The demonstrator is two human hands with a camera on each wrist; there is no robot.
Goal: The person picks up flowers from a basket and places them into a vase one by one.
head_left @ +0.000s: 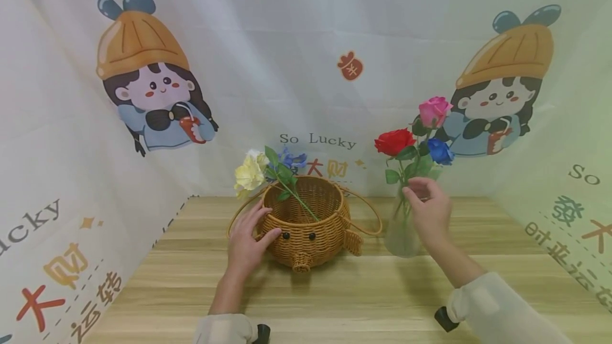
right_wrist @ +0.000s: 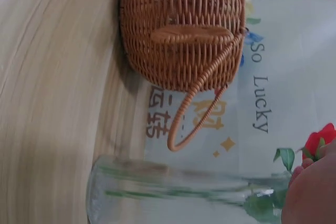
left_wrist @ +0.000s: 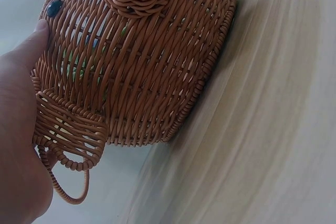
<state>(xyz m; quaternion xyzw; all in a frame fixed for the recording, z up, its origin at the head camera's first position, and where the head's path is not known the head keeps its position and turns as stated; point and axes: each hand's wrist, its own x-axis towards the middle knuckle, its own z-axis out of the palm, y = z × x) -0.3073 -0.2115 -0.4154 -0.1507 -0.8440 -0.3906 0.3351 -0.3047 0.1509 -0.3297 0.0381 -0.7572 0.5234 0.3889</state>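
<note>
A brown wicker basket (head_left: pixel 306 243) with a snout, black bead eyes and ears stands upright on the table. My left hand (head_left: pixel 248 238) holds its left side, fingers at the rim and thumb (left_wrist: pixel 37 43) beside one eye. Yellow and white flowers (head_left: pixel 251 171) and a blue flower (head_left: pixel 291 158) lean out over the basket's back left rim. To the right, a clear glass vase (head_left: pixel 401 238) holds a red rose (head_left: pixel 394 142), a pink rose (head_left: pixel 434 111) and a blue rose (head_left: pixel 440 151). My right hand (head_left: pixel 430 206) pinches a rose stem at the vase's mouth; its fingertips partly hide the contact.
The basket's handles (head_left: pixel 370 216) hang out to both sides, the right one close to the vase. A wood-grain table (head_left: pixel 344 301) lies beneath everything. Printed white cloth (head_left: pixel 287 68) surrounds it at the back and sides.
</note>
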